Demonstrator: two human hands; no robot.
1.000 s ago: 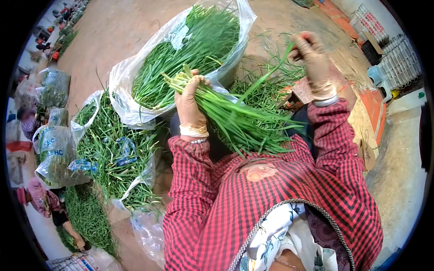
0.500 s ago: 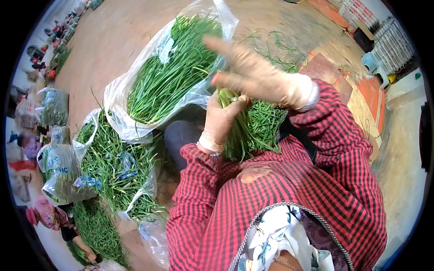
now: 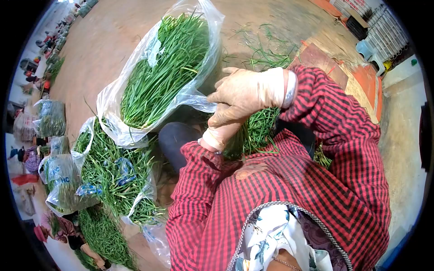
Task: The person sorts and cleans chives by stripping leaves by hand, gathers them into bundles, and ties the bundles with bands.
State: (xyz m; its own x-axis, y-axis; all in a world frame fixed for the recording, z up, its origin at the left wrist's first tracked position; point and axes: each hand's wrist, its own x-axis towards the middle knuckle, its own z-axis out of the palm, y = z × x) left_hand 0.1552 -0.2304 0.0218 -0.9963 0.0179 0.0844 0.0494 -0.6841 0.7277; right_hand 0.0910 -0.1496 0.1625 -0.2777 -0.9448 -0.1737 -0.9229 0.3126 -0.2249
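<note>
The right hand point(image 3: 246, 90) lies across the left hand point(image 3: 223, 126), its fingers loosely spread with nothing visible in its grip. The left hand's fingers are hidden, so its grip cannot be told. Green stalks point(image 3: 260, 131) lie over the lap, just beside both hands. They look light, limp and easily bruised, best held gently near the firmer, pale ends. The plastic bag's point(image 3: 115, 105) loose rim and a knee point(image 3: 177, 142) crowd the left; the floor point(image 3: 90, 67) beyond offers wider room.
</note>
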